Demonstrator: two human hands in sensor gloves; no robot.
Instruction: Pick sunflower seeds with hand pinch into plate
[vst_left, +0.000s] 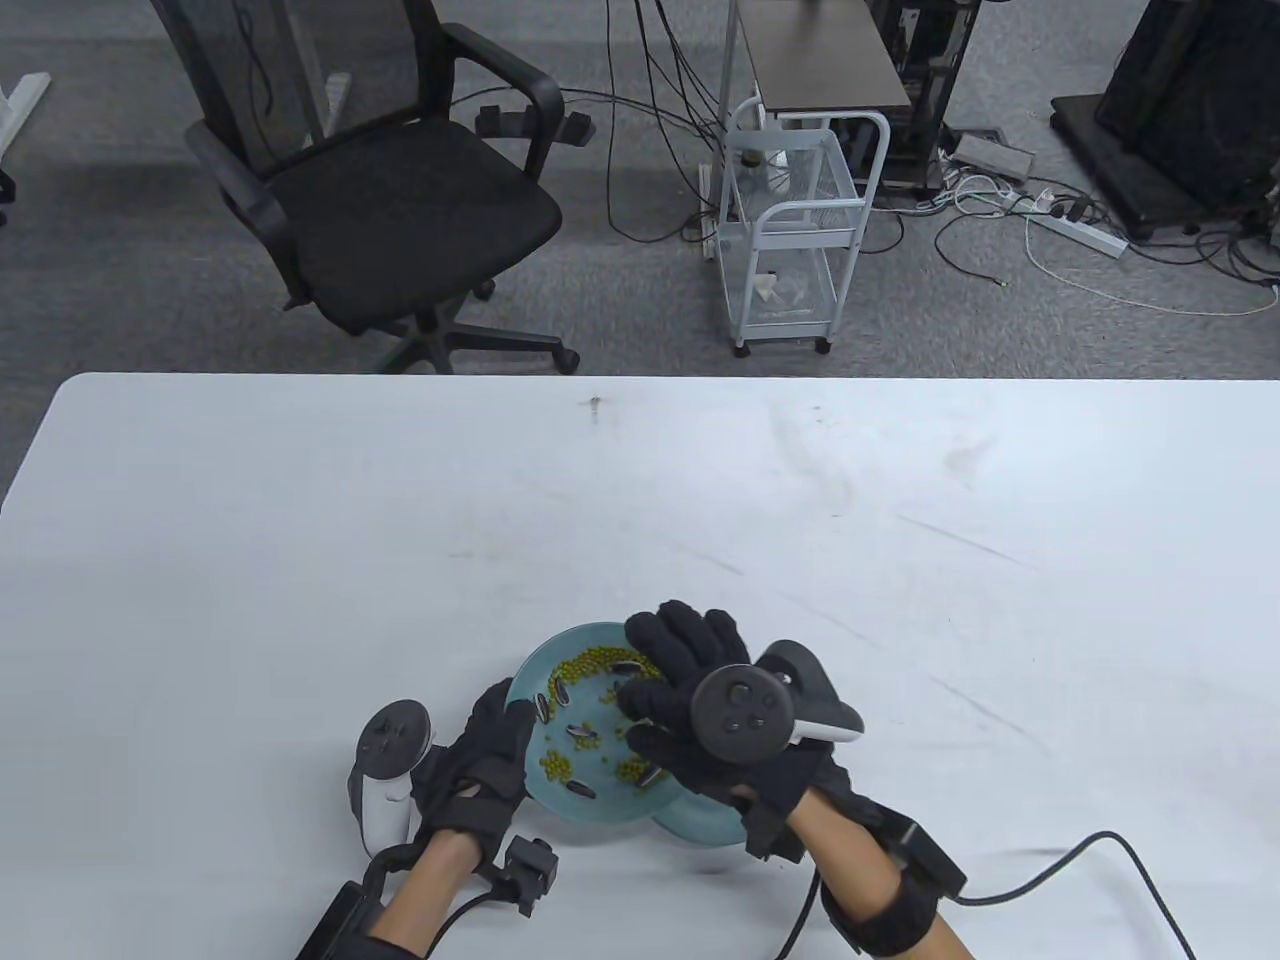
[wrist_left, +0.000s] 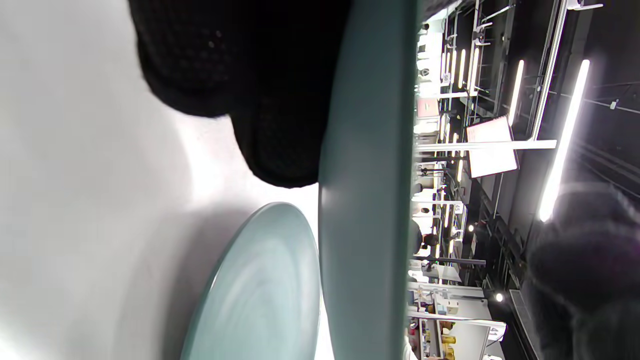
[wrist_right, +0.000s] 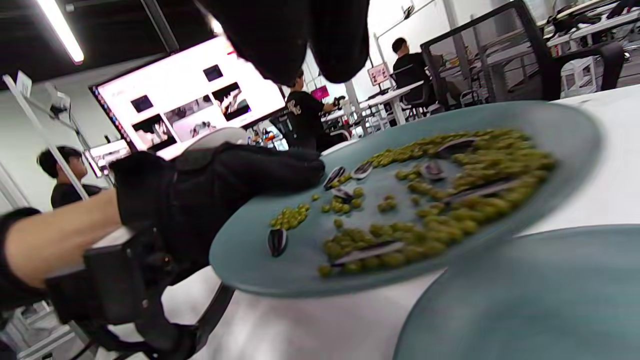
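A teal plate (vst_left: 575, 637) carries green beans (vst_left: 590, 658) and several striped sunflower seeds (vst_left: 583, 735). My left hand (vst_left: 490, 750) grips this plate by its left rim and holds it lifted and tilted off the table. My right hand (vst_left: 632, 712) hovers over the plate's right half with its fingers curled down toward the seeds. The right wrist view shows the right fingertips (wrist_right: 300, 35) above the plate (wrist_right: 575, 125), a seed (wrist_right: 276, 241) and the left hand (wrist_right: 215, 185). Whether the fingertips pinch a seed is hidden. A second teal plate (vst_left: 700, 822) lies on the table under the right hand.
The white table (vst_left: 900, 560) stretches far and to both sides. In the left wrist view the held plate (wrist_left: 367, 180) shows edge-on, with the second plate (wrist_left: 260, 290) below it. A cable (vst_left: 1080, 850) runs from my right wrist. An office chair (vst_left: 400, 210) and a wire cart (vst_left: 790, 240) stand beyond the table.
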